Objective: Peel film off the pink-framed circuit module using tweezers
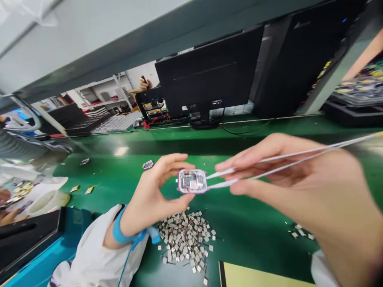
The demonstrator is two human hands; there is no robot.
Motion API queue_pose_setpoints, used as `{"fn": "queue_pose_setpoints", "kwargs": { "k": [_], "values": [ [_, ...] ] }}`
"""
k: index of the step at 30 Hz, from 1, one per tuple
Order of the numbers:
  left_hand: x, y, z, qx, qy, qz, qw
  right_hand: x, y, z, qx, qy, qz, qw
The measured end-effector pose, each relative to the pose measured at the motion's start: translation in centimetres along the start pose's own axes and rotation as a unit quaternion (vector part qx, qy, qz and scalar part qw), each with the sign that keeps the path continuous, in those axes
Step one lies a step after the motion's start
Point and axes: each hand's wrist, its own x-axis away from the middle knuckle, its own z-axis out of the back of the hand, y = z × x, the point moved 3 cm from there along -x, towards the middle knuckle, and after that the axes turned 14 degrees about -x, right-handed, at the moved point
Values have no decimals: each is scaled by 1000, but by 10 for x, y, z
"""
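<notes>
My left hand (157, 191) pinches a small rounded-square transparent electronic module (192, 181) between thumb and fingers, with a circuit board visible inside its clear case. My right hand (284, 175) holds long white tweezers (287, 163), and their tips meet the module's right edge. Below the hands, a heap of small silver flat cells with thin wires (185, 241) lies on the green ESD mat (254, 223). A second small module (147, 164) lies on the mat beyond my left hand. A blue wrist strap (122, 233) circles my left wrist.
A black monitor (206, 71) and computer tower (299, 59) stand along the far side of the bench, with cables and a stacked tray (356, 91) nearby. A co-worker's hand (145, 83) shows in the background. A yellow sheet (257, 277) lies at the front edge.
</notes>
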Motion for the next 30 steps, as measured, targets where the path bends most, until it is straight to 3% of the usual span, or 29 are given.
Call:
{"fn": "queue_pose_setpoints", "kwargs": {
  "k": [5,9,12,17,20,24,30],
  "values": [
    [17,15,7,-27,48,-24,998,4,-6,-13,-9,-78,10,997],
    [23,20,0,-42,28,-42,998,9,-16,-20,19,-102,20,994],
    [30,25,-19,0,9,-39,999,24,-24,-14,62,-135,19,989],
    [43,21,-71,64,-62,-14,996,74,-13,7,114,-210,78,968],
    [46,8,-97,84,-106,-1,991,102,10,19,86,-119,78,986],
    [50,-11,-113,104,-81,26,991,125,46,26,-27,71,-1,997],
    [56,-15,-118,99,-38,4,994,127,64,23,-51,80,-67,993]
  ]
}}
